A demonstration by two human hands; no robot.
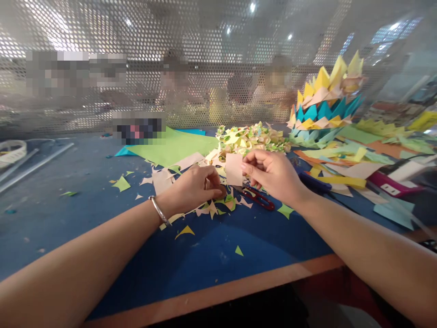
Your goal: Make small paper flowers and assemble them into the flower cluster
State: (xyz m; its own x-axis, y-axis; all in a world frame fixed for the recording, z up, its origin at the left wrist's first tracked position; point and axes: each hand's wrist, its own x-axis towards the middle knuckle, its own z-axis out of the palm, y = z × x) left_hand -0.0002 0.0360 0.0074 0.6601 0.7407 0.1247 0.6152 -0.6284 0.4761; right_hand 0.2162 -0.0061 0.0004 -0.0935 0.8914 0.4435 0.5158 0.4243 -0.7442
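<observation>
Between the thumb and fingers of my right hand (275, 175) is a small rectangle of pale pink paper (234, 169), held upright above the table. My left hand (193, 187), with a silver bangle at its wrist, is to the left of that paper, apart from it. Its fingers are curled in towards the thumb; I cannot make out what is in them, if anything. Red-handled scissors (257, 198) lie on the table below my right hand. Pink and green paper offcuts (213, 208) are scattered under both hands.
Behind my hands is a heap of small paper pieces (252, 139), beside a green sheet (170, 146). A tiered folded-paper model (324, 107) stands back right. Paper strips and a purple tool (392, 184) lie right. A perforated screen (205, 100) borders the table (143, 269).
</observation>
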